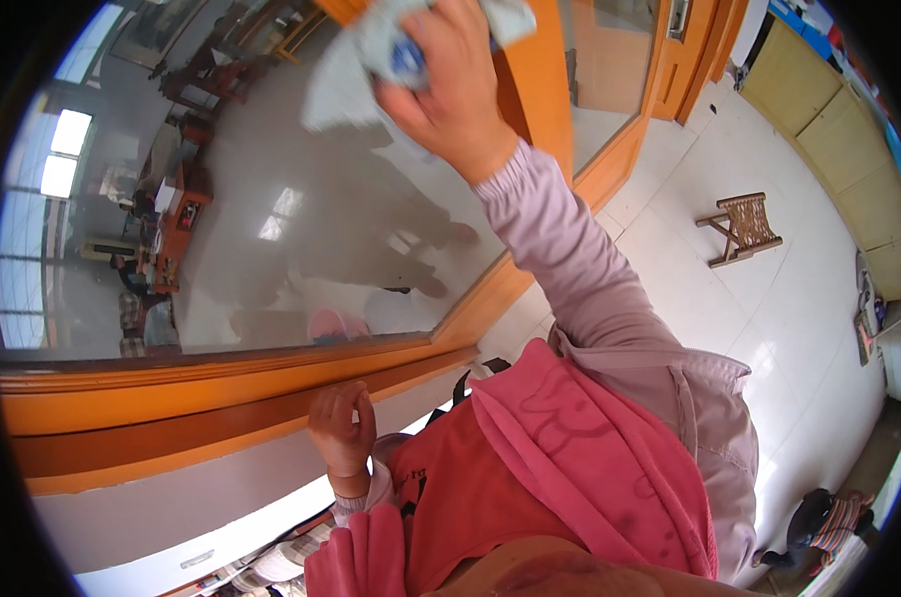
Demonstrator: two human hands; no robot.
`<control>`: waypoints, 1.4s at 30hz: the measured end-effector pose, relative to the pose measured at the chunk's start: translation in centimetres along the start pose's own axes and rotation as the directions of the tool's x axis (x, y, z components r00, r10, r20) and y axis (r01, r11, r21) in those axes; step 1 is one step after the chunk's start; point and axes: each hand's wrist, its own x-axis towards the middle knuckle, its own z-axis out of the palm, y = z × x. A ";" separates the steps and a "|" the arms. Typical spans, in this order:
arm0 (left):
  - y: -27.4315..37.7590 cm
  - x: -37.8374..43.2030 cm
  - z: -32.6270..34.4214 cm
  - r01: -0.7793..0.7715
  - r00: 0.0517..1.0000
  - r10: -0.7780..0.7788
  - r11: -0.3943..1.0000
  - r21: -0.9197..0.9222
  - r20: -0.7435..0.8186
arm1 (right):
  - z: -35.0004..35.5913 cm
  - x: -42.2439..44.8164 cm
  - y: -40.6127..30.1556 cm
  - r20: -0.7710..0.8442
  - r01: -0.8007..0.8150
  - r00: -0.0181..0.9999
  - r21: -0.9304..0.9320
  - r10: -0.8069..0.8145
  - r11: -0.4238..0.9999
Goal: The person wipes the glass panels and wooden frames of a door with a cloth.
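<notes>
My right hand [450,89] is raised at the top of the view, its fingers closed on a pale cloth [346,82] with a blue patch. The cloth is blurred and lies over the upper part of a large glass pane [331,216] in an orange wooden frame [450,328]. Whether it touches the glass cannot be told. Reflections and a room with furniture show in the pane. My left hand [344,429] is low, beside the frame's lower ledge [197,429], with its fingers curled and nothing seen in it.
A folding stool [741,227] stands on the tiled floor at the right. Beyond it runs a row of yellowish cabinets [838,142]. An orange door [678,71] is at the upper right. Another person [820,522] is at the lower right.
</notes>
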 end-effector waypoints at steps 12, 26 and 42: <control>1.2 2.5 1.6 -0.037 0.993 0.037 0.999 -0.001 0.111 | -6.8 -8.7 1.2 0.146 -0.390 0.894 -0.214 0.424 0.896; 4.8 6.1 2.5 -0.086 0.973 0.082 0.996 0.006 0.214 | -7.9 -8.6 1.9 0.190 -0.486 0.848 -0.099 0.496 0.868; 8.9 6.2 3.2 -0.103 0.979 0.097 0.994 0.025 0.178 | -14.5 -14.5 1.6 0.382 -0.520 0.730 -0.226 0.566 0.824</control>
